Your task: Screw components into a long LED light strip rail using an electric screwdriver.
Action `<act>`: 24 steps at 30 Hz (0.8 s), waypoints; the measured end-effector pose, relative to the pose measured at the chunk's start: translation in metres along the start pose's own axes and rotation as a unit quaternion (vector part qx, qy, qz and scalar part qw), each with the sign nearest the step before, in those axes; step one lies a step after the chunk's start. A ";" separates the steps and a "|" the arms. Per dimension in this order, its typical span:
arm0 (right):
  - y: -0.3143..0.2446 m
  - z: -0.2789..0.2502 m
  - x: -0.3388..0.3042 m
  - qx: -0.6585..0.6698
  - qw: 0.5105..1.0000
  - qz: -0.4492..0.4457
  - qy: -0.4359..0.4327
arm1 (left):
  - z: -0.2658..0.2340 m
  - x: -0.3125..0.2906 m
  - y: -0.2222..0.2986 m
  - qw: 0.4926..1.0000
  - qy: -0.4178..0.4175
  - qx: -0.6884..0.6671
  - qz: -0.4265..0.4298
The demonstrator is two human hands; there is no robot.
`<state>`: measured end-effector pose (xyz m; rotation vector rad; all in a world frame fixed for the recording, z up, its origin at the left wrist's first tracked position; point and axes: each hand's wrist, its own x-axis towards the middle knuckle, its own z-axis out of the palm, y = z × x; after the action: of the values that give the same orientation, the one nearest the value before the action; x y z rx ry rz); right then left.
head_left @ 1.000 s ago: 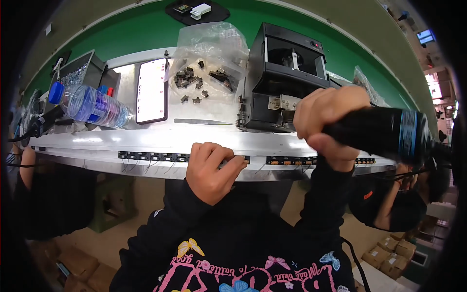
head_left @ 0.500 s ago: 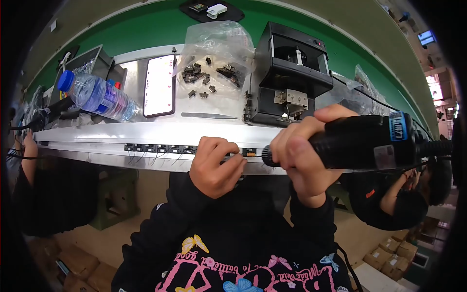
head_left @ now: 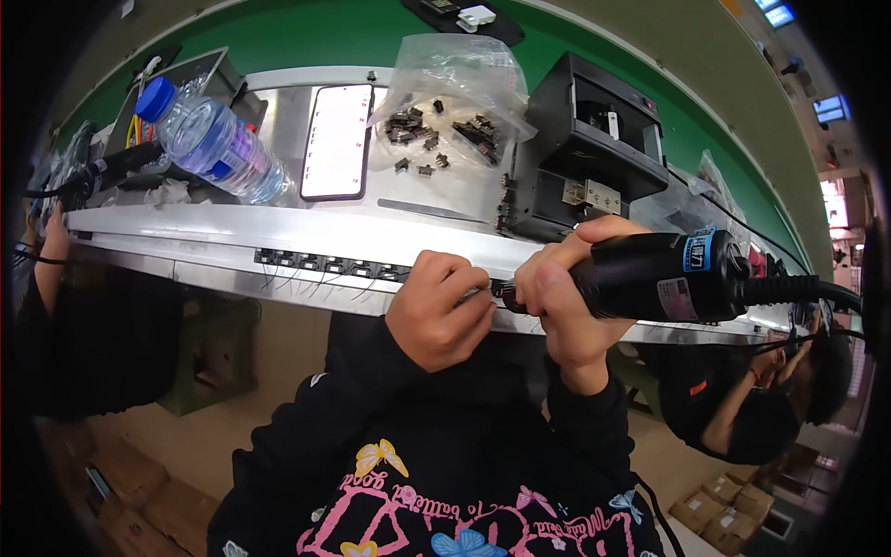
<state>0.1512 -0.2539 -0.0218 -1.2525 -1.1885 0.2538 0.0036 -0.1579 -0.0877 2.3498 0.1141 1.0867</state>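
My right hand [head_left: 571,302] is wrapped round a thick black electric screwdriver [head_left: 645,277], held nearly level with its nose pointing left and its cable trailing off to the right. Just left of that nose, my left hand [head_left: 441,311] has its fingers curled and pinched together over the metal rail [head_left: 213,227]. Whatever lies in that pinch is hidden by the fingers, and so is the tool's tip. To the left of my left hand, several small black switch-like parts [head_left: 329,266] with thin dark wires sit in a row along the rail.
Behind the rail are a clear plastic bag [head_left: 459,70] with loose black parts [head_left: 408,128], flat tweezers [head_left: 427,210], a phone [head_left: 336,139], a water bottle [head_left: 223,153] and a black machine [head_left: 589,139]. Other people work at both sides, one at the right [head_left: 733,399].
The whole view has shifted and tilted. The screwdriver's nose has come closer to my left fingers, covering the gap where an orange-topped part showed before. Both hands keep their grips.
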 end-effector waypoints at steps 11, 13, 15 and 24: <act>-0.020 0.006 0.017 0.096 0.993 -0.015 0.067 | 0.000 0.000 -0.002 1.000 0.007 -0.007 -0.001; -0.029 -0.005 0.036 0.165 0.981 -0.021 0.100 | 0.001 0.002 -0.001 1.000 0.004 -0.014 0.005; -0.034 -0.023 0.068 0.217 0.970 -0.085 0.072 | 0.000 0.002 0.001 1.000 0.011 -0.010 -0.006; 0.041 -0.062 0.136 -0.014 0.969 -0.134 0.206 | -0.004 0.002 0.003 1.000 -0.015 0.016 -0.009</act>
<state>0.2759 -0.1780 0.0280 -1.0866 -0.9852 -0.2165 0.0020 -0.1580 -0.0824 2.3881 0.1419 1.0473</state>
